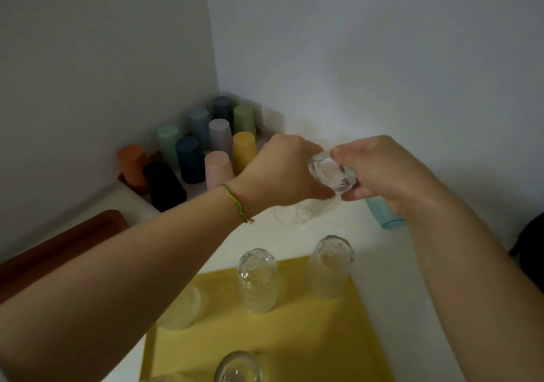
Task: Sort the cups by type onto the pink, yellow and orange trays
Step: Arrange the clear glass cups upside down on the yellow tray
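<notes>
**Both hands on one clear glass, above yellow tray**

Right now the left hand (282, 172) and right hand (379, 172) meet mid-frame, both clamped on the same upturned clear glass tumbler (329, 175), base toward the camera, held off the white table (397, 278). Left wrist wears a thin braided multicolour bracelet (237, 203).

Just under the hands, approx 6 o'clock, a 2nd clear glass (297, 215) shows, blurred; can't tell if it's nested w/ the held one. At 4 o'clock from the right hand, a pale blue translucent cup (384, 215) peeks out behind the wrist.

Further toward 6: flat yellow plastic tray (332, 337) w/ upturned clear glasses, incl. a ribbed one (258, 281) and a smooth one (331, 266).

At 10 o'clock, in the wall corner, the pink tray (266, 134) carries inverted matte plastic cups in assorted colours (219, 137). At 8 o'clock, the rust-orange tray (59, 249) lies partly behind the left forearm.
</notes>
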